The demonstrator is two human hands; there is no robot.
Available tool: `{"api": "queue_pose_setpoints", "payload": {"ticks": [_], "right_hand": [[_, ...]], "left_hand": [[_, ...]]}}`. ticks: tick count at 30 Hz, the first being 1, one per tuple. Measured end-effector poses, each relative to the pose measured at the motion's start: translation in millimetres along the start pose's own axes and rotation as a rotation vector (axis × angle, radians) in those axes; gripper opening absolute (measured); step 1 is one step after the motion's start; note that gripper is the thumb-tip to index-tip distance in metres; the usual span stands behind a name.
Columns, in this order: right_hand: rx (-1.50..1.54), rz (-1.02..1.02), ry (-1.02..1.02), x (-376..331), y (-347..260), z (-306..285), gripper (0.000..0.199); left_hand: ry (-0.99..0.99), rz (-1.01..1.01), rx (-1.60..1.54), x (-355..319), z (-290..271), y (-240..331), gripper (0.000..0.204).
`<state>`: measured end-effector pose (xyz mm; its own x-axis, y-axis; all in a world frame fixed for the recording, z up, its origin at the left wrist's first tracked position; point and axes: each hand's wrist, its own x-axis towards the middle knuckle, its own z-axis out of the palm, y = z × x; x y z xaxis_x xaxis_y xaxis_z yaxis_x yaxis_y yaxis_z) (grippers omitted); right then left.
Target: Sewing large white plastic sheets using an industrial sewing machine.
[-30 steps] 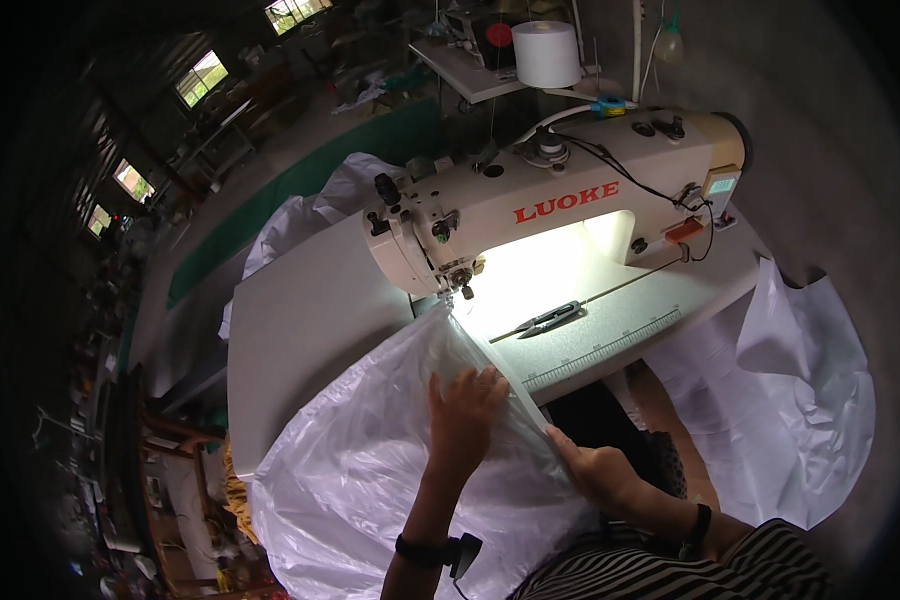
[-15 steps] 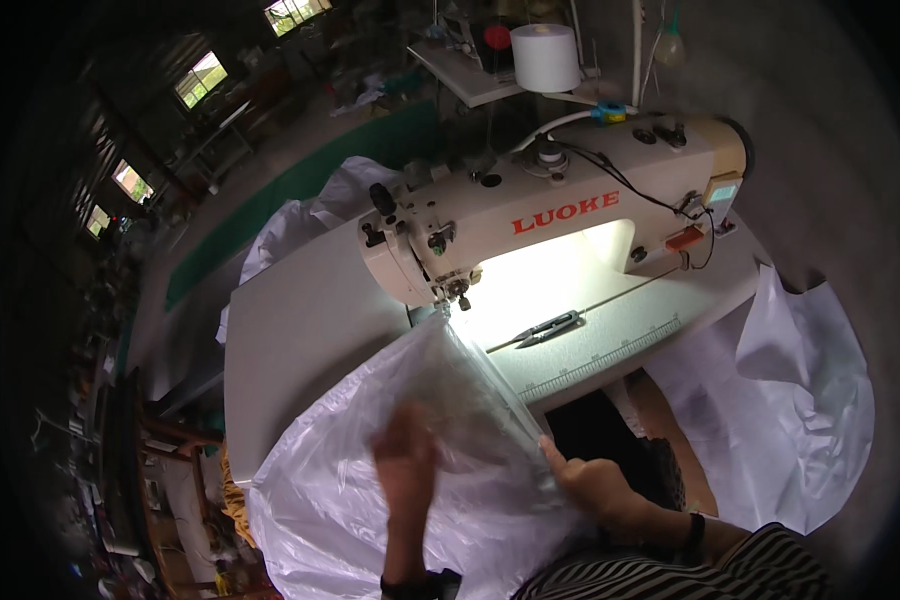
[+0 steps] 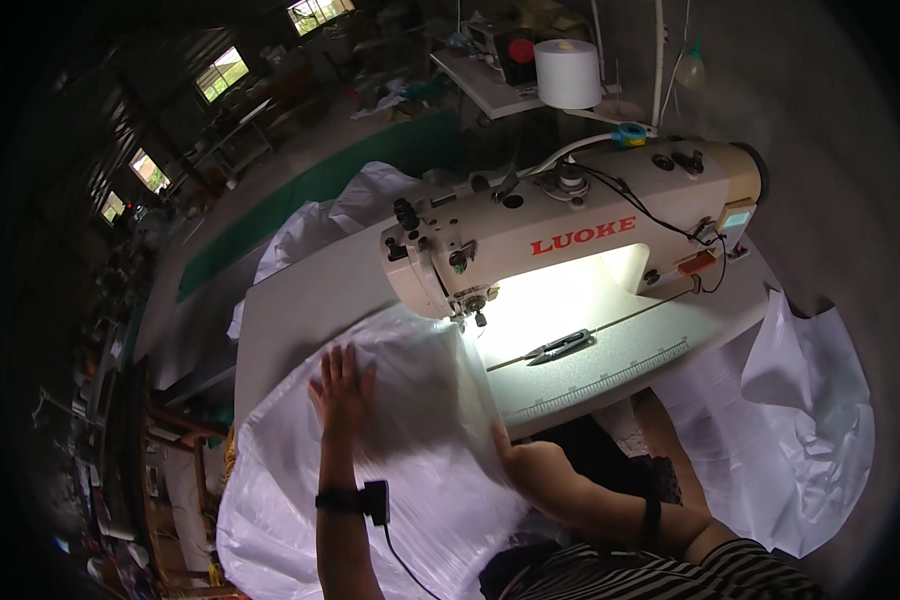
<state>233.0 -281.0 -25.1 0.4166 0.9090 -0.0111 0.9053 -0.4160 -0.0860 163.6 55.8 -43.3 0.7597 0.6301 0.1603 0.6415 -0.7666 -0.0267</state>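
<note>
A thin, shiny white plastic sheet (image 3: 420,480) runs from my lap up to the needle area of a white sewing machine (image 3: 570,220). My left hand (image 3: 342,395) lies flat on the sheet, fingers spread, left of the needle. At the sheet's right edge, below the machine bed, my right hand (image 3: 535,468) is closed on the folded border. Its fingertips are partly hidden by the sheet. Thread snips (image 3: 562,346) rest on the lit bed, right of the needle and apart from both hands.
A large white thread cone (image 3: 568,75) stands behind the machine. More white sheeting (image 3: 810,420) hangs at the right, and another heap (image 3: 345,205) lies past the table's far edge. The pale table (image 3: 310,290) extends left of the machine. A wooden frame (image 3: 185,430) stands at lower left.
My left hand has moved left and forward and now lies flat on the sheet, smoothing out its blur. My right hand has shifted slightly left along the edge. The whole view has shifted a little.
</note>
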Motion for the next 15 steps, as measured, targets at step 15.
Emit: {"api": "queue_pose_setpoints", "payload": {"ticks": [15], "right_hand": [[1.681, 0.268, -0.083, 36.0, 32.0, 4.6, 0.066]], "left_hand": [[0.001, 0.020, -0.413, 65.8, 13.2, -66.3, 0.062]]}}
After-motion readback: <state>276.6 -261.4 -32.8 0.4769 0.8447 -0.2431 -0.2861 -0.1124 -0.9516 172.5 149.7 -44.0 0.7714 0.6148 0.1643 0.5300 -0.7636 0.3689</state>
